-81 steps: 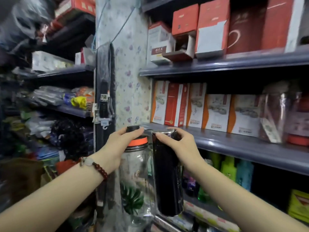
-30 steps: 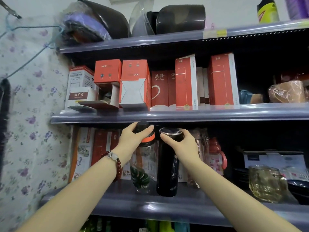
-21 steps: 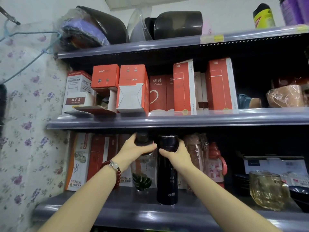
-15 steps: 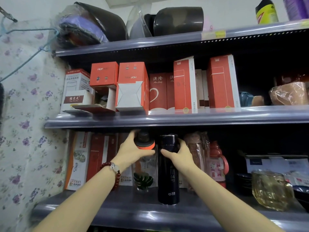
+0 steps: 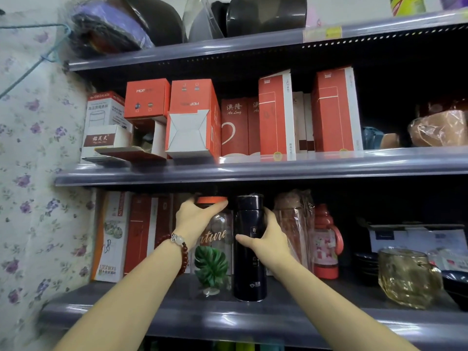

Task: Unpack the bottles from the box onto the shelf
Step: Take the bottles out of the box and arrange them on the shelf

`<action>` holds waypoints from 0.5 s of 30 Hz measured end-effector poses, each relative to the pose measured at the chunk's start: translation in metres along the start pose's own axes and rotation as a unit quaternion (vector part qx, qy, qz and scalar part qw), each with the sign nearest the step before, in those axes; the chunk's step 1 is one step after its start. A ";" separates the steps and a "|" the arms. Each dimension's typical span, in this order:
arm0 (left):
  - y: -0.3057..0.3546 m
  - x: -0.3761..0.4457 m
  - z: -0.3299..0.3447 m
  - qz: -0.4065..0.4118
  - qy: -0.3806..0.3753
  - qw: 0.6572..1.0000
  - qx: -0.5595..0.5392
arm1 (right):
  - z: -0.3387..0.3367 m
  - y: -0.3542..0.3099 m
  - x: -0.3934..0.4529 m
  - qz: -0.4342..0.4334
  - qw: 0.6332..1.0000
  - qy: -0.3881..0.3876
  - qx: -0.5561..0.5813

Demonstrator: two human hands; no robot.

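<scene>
Head view: left hand (image 5: 196, 219) clasps clear bottle (image 5: 215, 249), right hand (image 5: 268, 240) the black flask (image 5: 249, 249) at 3 o'clock; release gently, upright, on the shelf (image 5: 253, 317).

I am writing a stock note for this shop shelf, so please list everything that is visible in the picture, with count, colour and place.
clear bottle: 1, orange cap, leaf print, lower shelf, left of the dark bottle
dark bottle: 1, navy-black, lower shelf, upright
wrapped bottle: 1, brownish, right of the dark bottle
red bottle: 1, further right
glass mug: 1, amber, lower shelf right
red boxes: several, middle shelf
dark helmets: count unclear, top shelf
floral wall: 1, purple on white, left
left hand: on the clear bottle's cap
right hand: around the dark bottle
</scene>
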State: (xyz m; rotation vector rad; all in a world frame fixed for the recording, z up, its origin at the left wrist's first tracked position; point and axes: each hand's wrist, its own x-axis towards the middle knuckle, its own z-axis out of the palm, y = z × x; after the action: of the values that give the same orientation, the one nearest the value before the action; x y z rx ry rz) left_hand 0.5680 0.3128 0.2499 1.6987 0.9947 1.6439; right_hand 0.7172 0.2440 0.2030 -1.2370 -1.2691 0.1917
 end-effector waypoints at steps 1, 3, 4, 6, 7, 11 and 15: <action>-0.001 0.001 0.002 0.003 0.005 1.000 0.006 | 0.002 0.001 0.001 -0.003 1.000 0.013 -0.003; -0.001 0.002 0.007 0.010 0.029 0.999 0.025 | 0.010 0.004 0.003 -0.007 0.999 0.040 -0.014; -0.001 0.002 0.009 0.012 0.046 0.998 0.037 | 0.015 0.005 0.003 -0.009 0.998 0.055 -0.017; 0.000 0.002 0.015 -0.001 0.087 0.994 0.062 | 0.027 0.006 0.003 -0.010 0.996 0.086 -0.027; 0.000 0.001 0.019 -0.012 0.108 0.991 0.081 | 0.032 0.005 0.003 -0.009 0.994 0.099 -0.043; 0.003 -0.002 0.031 -0.035 0.191 0.970 0.144 | 0.048 0.002 -0.001 0.012 0.983 0.134 -0.125; -0.002 0.003 0.038 -0.035 0.204 0.966 0.158 | 0.055 0.005 0.001 0.012 0.982 0.146 -0.118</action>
State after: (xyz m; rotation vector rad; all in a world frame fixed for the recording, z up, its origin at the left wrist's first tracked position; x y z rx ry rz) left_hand 0.6050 0.3201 0.2474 1.5196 1.5667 1.9114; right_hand 0.6771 0.2789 0.1895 -1.4251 -1.0413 -0.1254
